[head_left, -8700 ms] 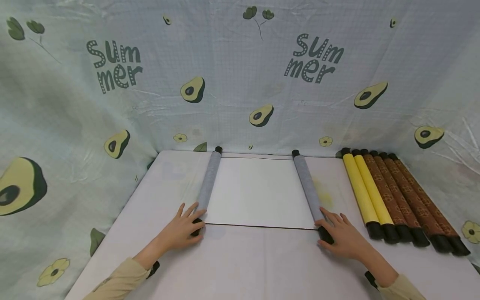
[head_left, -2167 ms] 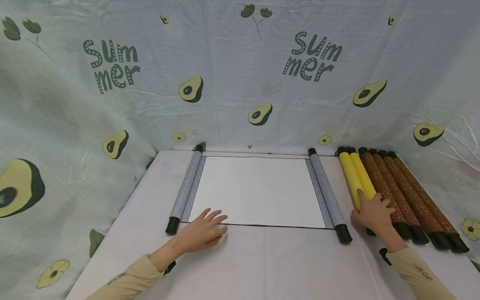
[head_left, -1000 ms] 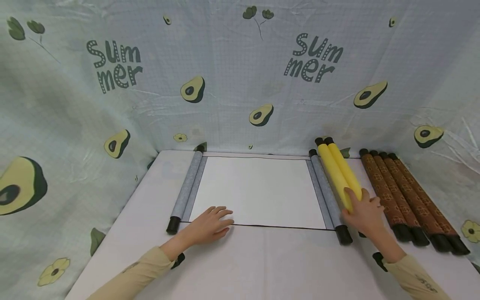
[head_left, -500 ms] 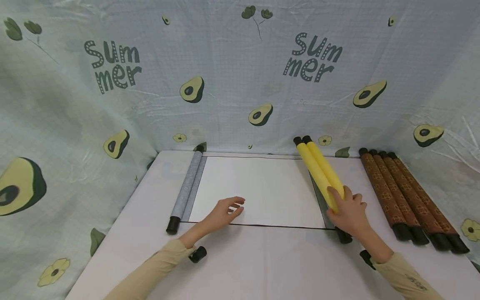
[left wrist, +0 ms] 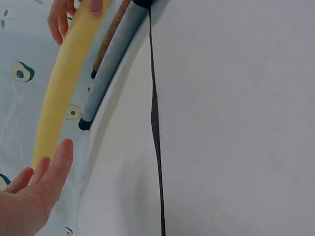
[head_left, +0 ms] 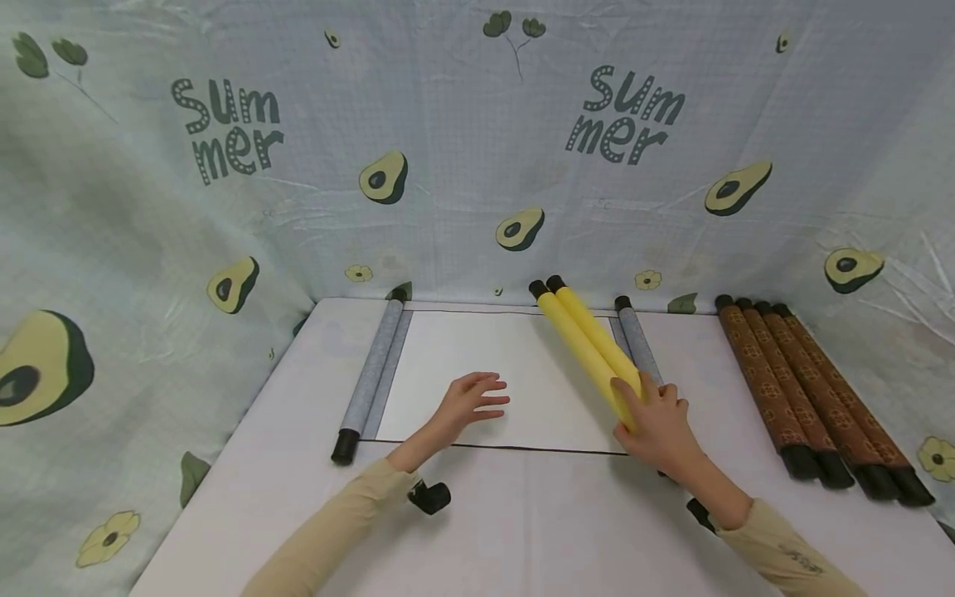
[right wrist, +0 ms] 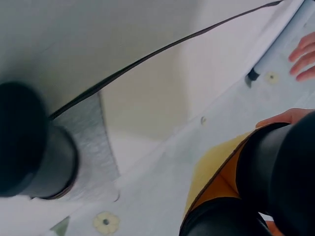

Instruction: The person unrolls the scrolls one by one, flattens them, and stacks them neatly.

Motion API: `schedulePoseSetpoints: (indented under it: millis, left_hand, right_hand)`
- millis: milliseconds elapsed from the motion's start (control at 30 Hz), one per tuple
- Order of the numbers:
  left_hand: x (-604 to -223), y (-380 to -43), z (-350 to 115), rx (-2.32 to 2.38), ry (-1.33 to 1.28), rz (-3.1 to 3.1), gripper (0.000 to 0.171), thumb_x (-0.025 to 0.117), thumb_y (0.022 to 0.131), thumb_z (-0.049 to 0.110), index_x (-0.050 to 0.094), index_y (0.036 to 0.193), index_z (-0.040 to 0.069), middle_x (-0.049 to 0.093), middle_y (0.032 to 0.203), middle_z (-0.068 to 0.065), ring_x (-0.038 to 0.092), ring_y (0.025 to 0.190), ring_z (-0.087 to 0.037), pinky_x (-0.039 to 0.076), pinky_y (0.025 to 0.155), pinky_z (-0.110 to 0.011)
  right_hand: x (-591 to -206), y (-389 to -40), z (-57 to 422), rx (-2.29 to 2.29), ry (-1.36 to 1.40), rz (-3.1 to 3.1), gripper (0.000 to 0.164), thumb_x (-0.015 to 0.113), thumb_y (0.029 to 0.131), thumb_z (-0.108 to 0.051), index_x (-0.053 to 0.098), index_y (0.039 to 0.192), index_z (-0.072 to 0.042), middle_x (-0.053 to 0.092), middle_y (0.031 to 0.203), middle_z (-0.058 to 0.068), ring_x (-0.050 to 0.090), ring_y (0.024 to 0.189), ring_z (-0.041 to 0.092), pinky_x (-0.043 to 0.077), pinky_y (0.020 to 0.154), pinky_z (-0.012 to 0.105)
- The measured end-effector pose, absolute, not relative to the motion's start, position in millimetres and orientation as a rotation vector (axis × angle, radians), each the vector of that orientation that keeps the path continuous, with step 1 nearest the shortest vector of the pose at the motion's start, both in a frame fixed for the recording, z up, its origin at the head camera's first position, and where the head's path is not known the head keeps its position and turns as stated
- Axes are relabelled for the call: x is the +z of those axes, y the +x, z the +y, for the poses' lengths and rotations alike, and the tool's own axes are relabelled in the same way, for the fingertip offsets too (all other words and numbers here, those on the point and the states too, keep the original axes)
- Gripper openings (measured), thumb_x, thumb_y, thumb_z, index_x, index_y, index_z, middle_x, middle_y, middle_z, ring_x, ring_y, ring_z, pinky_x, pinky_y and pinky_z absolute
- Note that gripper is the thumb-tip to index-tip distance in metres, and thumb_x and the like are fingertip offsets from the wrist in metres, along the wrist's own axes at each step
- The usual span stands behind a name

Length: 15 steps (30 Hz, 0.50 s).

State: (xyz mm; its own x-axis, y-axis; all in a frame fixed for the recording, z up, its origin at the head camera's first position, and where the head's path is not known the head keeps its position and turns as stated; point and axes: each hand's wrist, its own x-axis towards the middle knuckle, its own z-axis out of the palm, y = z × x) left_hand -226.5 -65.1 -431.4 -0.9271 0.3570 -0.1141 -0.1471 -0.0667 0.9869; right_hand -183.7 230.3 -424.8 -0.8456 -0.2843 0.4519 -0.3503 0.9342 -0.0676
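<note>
My right hand (head_left: 656,427) grips a yellow scroll (head_left: 589,344), rolled from both ends into two side-by-side rolls with black knobs. It is raised and slants over the right part of an unrolled scroll with a white sheet (head_left: 477,365) and grey rolled ends. Over the middle of that sheet, my left hand (head_left: 462,406) hovers with fingers extended, touching nothing. The left wrist view has the yellow scroll (left wrist: 66,78) running from the right hand toward the left hand's fingers (left wrist: 61,160). Black knobs (right wrist: 216,219) of the yellow scroll fill the right wrist view's lower corner.
The grey scroll's left roll (head_left: 370,369) and right roll (head_left: 640,340) lie along the sheet's sides. Several brown patterned rolls (head_left: 768,381) lie together on the right of the white table (head_left: 477,531). A cloth printed with avocados (head_left: 448,108) hangs behind.
The grey scroll was spread wider. My right hand took the yellow scroll from beside the brown rolls and carried it left over the sheet. My left hand rose and moved right.
</note>
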Motion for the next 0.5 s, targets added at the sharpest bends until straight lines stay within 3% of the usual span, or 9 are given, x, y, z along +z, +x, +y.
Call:
schedulePoseSetpoints:
  millis: [267, 500]
  left_hand:
    - [-434.7, -235.3, -48.3, 2.265, -0.033, 1.482, 0.048, 0.041, 0.095, 0.019, 0.024, 0.133, -0.006, 0.032, 0.138, -0.028, 0.042, 0.119, -0.042, 0.042, 0.092, -0.044]
    - [-437.3, -236.8, -30.5, 2.277, -0.049, 1.348, 0.052, 0.040, 0.096, 0.019, 0.019, 0.134, -0.008, 0.031, 0.136, -0.030, 0.040, 0.120, -0.043, 0.039, 0.095, -0.047]
  right_hand:
    - [-424.5, -176.4, 205.2, 0.165, 0.569, -2.612, 0.053, 0.064, 0.067, -0.020, 0.048, 0.117, -0.016, 0.048, 0.118, 0.026, 0.047, 0.077, 0.041, 0.039, 0.057, 0.050]
    - [-421.6, -166.6, 182.0, 0.158, 0.613, -2.625, 0.053, 0.067, 0.066, -0.023, 0.049, 0.116, -0.016, 0.050, 0.118, 0.023, 0.046, 0.079, 0.036, 0.039, 0.059, 0.046]
